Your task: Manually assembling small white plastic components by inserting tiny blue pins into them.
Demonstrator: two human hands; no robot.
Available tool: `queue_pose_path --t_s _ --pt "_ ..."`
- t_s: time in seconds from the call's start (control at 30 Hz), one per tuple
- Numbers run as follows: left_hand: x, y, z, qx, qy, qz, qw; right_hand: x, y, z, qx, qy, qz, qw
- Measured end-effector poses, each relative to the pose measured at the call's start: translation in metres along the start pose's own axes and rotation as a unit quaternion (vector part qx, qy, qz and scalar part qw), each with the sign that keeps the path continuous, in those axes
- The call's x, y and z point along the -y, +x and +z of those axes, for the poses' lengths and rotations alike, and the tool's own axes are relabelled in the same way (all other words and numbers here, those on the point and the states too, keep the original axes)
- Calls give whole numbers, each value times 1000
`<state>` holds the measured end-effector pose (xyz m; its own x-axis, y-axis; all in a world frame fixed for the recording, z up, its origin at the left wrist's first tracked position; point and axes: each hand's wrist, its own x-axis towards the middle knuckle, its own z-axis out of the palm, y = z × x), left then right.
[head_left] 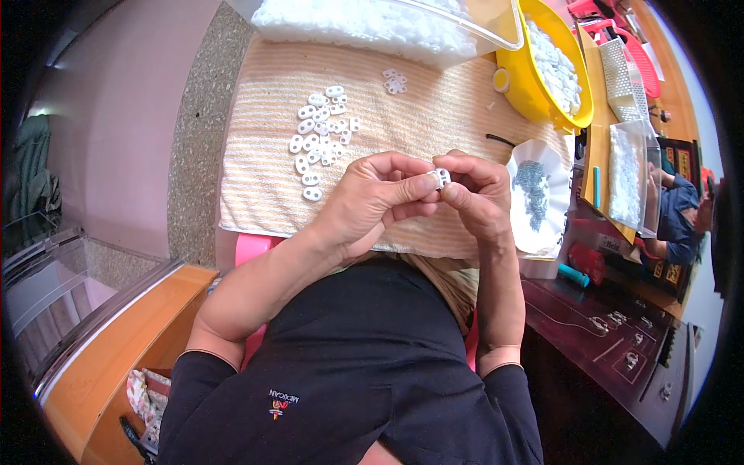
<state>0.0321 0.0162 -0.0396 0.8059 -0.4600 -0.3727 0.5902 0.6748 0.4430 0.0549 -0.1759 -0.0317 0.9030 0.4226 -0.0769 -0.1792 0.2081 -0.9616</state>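
Note:
A small white plastic piece with round holes (442,178) is pinched between the fingertips of both hands, above the towel's near edge. My left hand (372,194) grips it from the left with thumb and fingers closed. From the right, my right hand (480,198) holds it the same way; fingers cover much of the piece. Farther off to the left, several white two-hole oval pieces (311,143) lie loosely grouped on a striped towel (260,101). A smaller cluster of white pieces (395,82) lies farther back. Right of my right hand stands a white fluted dish (558,178) holding small dark parts (533,190).
A clear bin (508,31) of white pieces stands at the back. Beside it is a yellow basin (527,89) with more white parts. A thin black strip (500,139) lies near the dish. At the far right, a person in dark blue (682,209) sits near a clear tray (649,178).

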Motion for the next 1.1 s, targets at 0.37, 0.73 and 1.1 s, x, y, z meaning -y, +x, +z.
queue_pose_path --t_s 0.37,0.73,1.1 --pt "-4 -1 0 69 -16 -3 997 0 3 7 28 -11 -81 996" --pt "-5 -7 6 106 6 21 994 -1 -4 12 44 -55 -126 990" --pt "1 -4 8 82 15 30 996 9 -6 15 42 -47 -122 991"
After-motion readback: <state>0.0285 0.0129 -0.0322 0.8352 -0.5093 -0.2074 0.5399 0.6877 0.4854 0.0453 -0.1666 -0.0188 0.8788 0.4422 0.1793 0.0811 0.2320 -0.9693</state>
